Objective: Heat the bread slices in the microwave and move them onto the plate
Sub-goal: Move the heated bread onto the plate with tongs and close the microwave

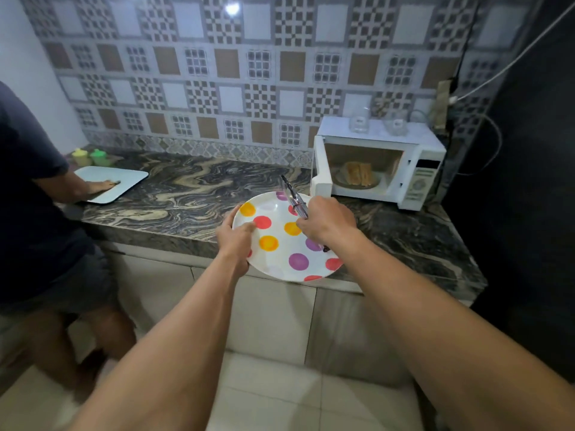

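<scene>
A white plate with coloured dots (pixel 280 259) is held over the counter's front edge. My left hand (pixel 235 241) grips its left rim, thumb on top. My right hand (pixel 326 220) grips metal tongs (pixel 292 197) above the plate, their tips pointing toward the microwave. The white microwave (pixel 420 157) stands on the counter at the right with its door (pixel 320 178) swung open. Inside it, toasted bread slices (pixel 357 172) lean together on a small dish.
The marble counter (pixel 186 194) runs left to right. Another person stands at the left with a hand on a white board (pixel 124 178); two small lidded cups (pixel 90 157) are behind it. Glasses (pixel 361 121) sit on top of the microwave. Cables hang at the right wall.
</scene>
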Motion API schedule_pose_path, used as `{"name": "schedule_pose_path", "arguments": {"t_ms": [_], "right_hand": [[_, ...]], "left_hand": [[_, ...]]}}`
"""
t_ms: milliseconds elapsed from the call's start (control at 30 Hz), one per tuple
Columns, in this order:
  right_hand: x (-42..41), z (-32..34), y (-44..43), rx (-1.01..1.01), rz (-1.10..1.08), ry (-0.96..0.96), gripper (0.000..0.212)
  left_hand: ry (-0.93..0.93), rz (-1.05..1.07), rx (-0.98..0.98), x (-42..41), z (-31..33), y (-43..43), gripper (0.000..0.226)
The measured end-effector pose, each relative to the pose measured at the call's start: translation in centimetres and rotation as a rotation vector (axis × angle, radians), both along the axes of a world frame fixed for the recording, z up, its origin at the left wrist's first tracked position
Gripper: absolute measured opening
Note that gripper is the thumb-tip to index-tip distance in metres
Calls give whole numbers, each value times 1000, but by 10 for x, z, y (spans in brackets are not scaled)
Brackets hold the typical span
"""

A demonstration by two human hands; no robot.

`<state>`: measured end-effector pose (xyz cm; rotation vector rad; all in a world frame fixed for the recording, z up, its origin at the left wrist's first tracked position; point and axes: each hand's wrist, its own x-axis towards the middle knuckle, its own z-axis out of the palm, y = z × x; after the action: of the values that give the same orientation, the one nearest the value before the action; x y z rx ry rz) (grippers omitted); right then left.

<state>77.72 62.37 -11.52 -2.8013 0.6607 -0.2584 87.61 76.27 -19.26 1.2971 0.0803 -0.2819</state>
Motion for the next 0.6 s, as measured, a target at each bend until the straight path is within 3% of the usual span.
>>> {"name": "schedule_pose_path", "arguments": {"t_ms": [333,600], "right_hand": [[-126,-7,-33,9,-196,22,18],[-177,-10,-94,30,-300,20,21]], "left_hand": [[83,-158,13,-100,-14,-44,53],[103,-233,29,-142,-9,-109,52]]}}
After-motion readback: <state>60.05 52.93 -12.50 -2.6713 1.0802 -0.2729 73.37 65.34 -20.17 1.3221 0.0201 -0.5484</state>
